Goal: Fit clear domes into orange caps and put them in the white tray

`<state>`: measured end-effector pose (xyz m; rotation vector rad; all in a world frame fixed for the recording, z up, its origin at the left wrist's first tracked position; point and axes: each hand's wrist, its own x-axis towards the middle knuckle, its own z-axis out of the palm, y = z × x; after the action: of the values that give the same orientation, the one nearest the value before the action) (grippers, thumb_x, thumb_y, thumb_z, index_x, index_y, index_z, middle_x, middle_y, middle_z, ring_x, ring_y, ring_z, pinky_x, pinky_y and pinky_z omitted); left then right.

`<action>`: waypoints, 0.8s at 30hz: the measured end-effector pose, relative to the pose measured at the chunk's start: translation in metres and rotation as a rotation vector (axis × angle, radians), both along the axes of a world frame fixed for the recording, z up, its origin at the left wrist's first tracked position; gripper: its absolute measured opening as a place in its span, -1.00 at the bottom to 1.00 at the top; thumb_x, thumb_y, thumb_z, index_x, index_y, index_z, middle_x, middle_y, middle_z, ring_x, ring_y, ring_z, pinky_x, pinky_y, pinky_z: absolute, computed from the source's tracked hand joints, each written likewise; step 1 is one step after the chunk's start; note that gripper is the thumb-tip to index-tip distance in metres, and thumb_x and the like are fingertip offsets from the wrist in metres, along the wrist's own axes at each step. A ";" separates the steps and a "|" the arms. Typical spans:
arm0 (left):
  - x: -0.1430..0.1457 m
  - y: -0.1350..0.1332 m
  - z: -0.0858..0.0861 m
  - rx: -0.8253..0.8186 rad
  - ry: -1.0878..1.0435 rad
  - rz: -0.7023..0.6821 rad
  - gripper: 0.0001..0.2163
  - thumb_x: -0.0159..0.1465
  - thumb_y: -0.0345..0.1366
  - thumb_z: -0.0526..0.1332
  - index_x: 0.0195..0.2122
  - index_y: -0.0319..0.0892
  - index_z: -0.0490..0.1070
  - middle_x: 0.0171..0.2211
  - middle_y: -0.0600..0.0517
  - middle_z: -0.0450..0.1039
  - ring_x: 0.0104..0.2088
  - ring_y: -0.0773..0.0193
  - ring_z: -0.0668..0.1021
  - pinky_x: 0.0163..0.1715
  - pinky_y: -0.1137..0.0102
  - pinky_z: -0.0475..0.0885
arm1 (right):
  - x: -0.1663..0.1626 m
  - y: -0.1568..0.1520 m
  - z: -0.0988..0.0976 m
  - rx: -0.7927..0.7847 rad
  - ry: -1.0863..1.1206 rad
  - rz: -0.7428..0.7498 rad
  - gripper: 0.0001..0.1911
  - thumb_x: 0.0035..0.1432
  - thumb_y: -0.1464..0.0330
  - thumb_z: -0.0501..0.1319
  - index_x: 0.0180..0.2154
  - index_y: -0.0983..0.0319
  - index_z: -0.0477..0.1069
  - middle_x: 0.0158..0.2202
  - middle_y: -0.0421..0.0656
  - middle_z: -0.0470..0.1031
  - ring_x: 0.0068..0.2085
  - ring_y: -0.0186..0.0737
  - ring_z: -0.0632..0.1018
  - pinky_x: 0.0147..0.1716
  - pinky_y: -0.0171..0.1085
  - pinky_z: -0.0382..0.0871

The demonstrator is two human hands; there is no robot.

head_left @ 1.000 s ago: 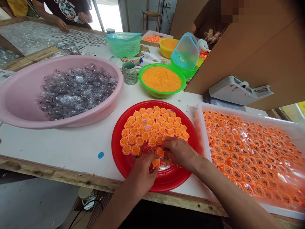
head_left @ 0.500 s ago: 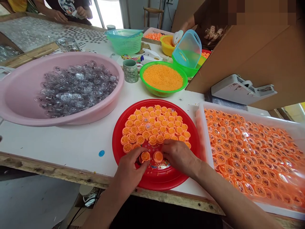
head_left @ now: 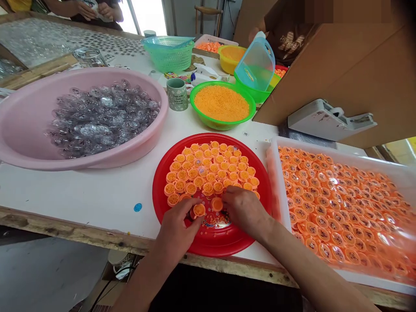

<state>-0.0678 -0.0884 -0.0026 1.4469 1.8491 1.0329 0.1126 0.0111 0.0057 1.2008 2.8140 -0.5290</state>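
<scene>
A red plate [head_left: 169, 203] lies at the table's near edge, its far half packed with several small orange cups [head_left: 208, 169] filled with orange beads. My left hand [head_left: 175, 232] rests on the plate's near part, fingers pinched on one orange cup [head_left: 199, 210]. My right hand [head_left: 245, 210] is beside it, fingers curled at another orange cup [head_left: 216, 203]. Loose beads lie on the plate between the hands.
A pink basin [head_left: 19, 125] of clear capsule halves sits left. A green bowl [head_left: 211, 123] of orange beads and a mug [head_left: 177, 94] stand behind the plate. A white tray [head_left: 276, 173] of capped orange cups lies right. Other people work at the far side.
Both hands shifted a little left on the plate. The cup in my left hand moved from the plate's near middle toward the row of filled cups.
</scene>
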 end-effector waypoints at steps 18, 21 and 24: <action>0.019 0.002 -0.010 -0.014 -0.040 -0.073 -0.80 0.16 -0.45 0.25 -0.17 -0.14 0.48 -0.30 0.05 0.56 -0.35 0.29 0.57 -0.28 0.42 0.51 | 0.002 -0.046 0.011 -0.206 0.621 -0.069 -0.48 0.15 0.68 0.01 -0.08 0.07 0.52 -0.27 -0.16 0.34 -0.30 -0.31 0.45 -0.34 -0.36 0.38; 0.020 0.003 -0.009 -0.009 -0.015 -0.071 -0.78 0.15 -0.47 0.25 -0.17 -0.15 0.48 -0.31 0.05 0.56 -0.34 0.28 0.57 -0.26 0.40 0.50 | 0.005 -0.045 -0.001 -0.165 0.677 -0.135 -0.48 0.14 0.68 0.01 -0.05 0.09 0.50 -0.25 -0.14 0.36 -0.29 -0.28 0.47 -0.35 -0.32 0.40; 0.021 0.004 -0.008 -0.019 -0.007 -0.061 -0.78 0.14 -0.45 0.26 -0.17 -0.16 0.48 -0.32 0.05 0.57 -0.37 0.28 0.56 -0.28 0.39 0.50 | 0.005 -0.044 -0.004 -0.173 0.695 -0.162 -0.53 0.16 0.66 0.02 -0.10 0.11 0.51 -0.28 -0.15 0.38 -0.30 -0.28 0.48 -0.36 -0.33 0.41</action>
<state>-0.0466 -0.0846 -0.0106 1.4771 1.7939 0.9880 0.1177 -0.0331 0.0019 1.4319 3.0954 -1.4133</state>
